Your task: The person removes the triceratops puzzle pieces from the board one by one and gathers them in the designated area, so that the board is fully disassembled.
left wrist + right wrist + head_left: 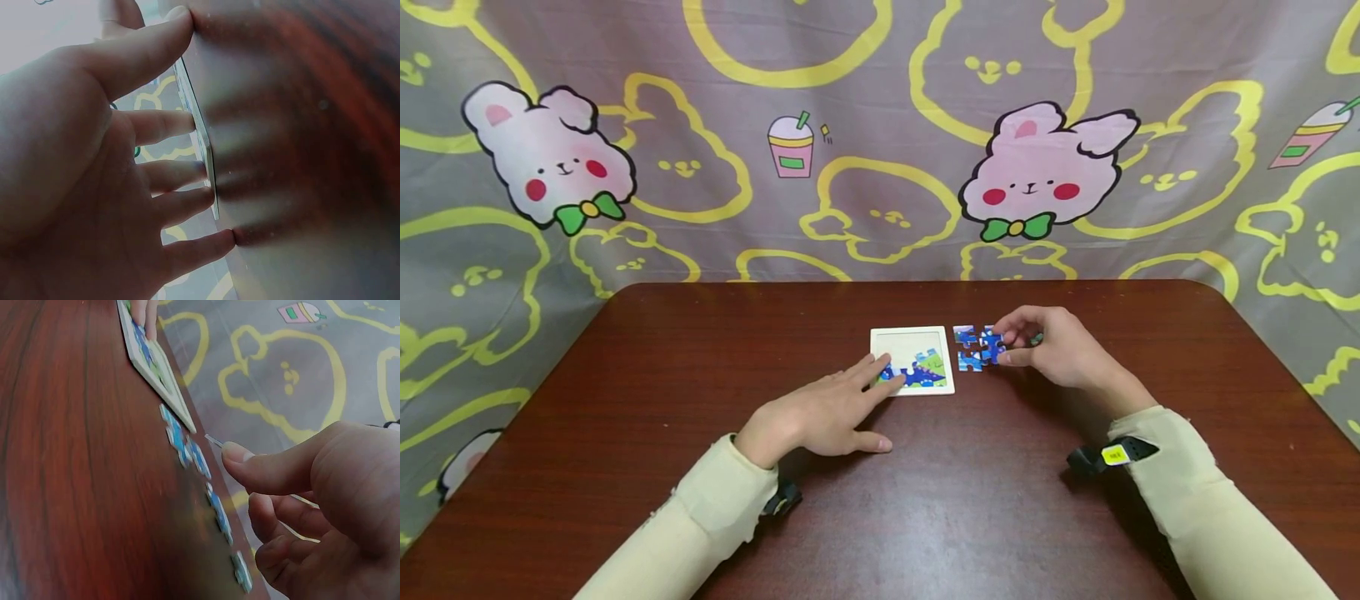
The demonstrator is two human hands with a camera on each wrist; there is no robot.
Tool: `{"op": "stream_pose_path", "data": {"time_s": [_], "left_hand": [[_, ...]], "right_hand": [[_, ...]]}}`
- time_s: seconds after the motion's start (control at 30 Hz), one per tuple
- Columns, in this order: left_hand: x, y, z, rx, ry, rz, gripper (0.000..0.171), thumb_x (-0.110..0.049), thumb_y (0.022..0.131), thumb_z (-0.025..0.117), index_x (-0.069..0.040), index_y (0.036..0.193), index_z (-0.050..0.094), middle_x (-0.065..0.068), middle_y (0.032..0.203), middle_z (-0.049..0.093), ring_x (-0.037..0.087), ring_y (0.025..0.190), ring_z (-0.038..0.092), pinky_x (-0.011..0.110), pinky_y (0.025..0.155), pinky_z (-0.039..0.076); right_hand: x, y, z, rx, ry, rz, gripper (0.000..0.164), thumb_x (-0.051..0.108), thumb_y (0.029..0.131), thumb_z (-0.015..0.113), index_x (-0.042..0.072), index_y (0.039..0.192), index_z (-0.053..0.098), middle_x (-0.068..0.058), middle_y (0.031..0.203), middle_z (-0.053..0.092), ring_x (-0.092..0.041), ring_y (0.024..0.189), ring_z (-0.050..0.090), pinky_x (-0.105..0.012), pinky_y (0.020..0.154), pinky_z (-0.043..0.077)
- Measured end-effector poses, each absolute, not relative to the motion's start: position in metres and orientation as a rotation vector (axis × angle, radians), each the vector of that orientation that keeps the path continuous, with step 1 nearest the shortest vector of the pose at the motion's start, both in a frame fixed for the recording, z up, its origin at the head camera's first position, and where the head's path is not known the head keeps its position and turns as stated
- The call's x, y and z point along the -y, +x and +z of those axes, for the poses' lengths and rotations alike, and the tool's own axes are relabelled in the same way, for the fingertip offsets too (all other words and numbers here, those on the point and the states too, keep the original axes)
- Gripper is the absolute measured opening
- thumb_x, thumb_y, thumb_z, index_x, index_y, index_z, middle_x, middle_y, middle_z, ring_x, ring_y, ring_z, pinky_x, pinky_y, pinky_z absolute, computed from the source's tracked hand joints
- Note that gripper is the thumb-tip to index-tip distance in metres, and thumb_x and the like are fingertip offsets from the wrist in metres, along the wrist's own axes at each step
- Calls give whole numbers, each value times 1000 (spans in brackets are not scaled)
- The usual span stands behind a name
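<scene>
A white-framed puzzle tray (pixel 950 360) lies on the table, its lower part filled with joined blue and green jigsaw pieces (pixel 917 375). My left hand (pixel 827 412) spreads over the tray's left side, fingertips resting on it; in the left wrist view the fingers (pixel 181 206) are nearly straight. My right hand (pixel 1060 346) is just right of the tray, over loose blue jigsaw pieces (pixel 970 361). In the right wrist view, the right hand (pixel 312 500) pinches a thin jigsaw piece (pixel 214 441) at the thumb tip, above the table. Most of that piece is hidden.
Several loose pieces (pixel 217 512) lie in a line beside the tray in the right wrist view. The brown wooden table (pixel 925 517) reaches back to a patterned curtain (pixel 880 125).
</scene>
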State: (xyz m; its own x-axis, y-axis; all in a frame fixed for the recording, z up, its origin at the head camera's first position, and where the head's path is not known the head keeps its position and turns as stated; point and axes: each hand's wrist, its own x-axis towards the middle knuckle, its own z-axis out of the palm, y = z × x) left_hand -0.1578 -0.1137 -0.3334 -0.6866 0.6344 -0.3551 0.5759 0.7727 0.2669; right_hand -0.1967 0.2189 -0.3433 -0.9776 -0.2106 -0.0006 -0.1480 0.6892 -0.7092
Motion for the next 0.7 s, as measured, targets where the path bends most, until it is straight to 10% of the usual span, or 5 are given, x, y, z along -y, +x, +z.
{"op": "stream_pose_path", "data": {"time_s": [0.7], "left_hand": [[114,-157,-334,-2541,909,190,84,-51,104,65,-22,171,25,7,182,5,30,169,4,56,133,24]], "right_hand": [[-234,-195,-358,-2773,-360,-1065,24,9,88,86,3,109,75,-7,92,67,-21,84,59,-24,68,49]]}}
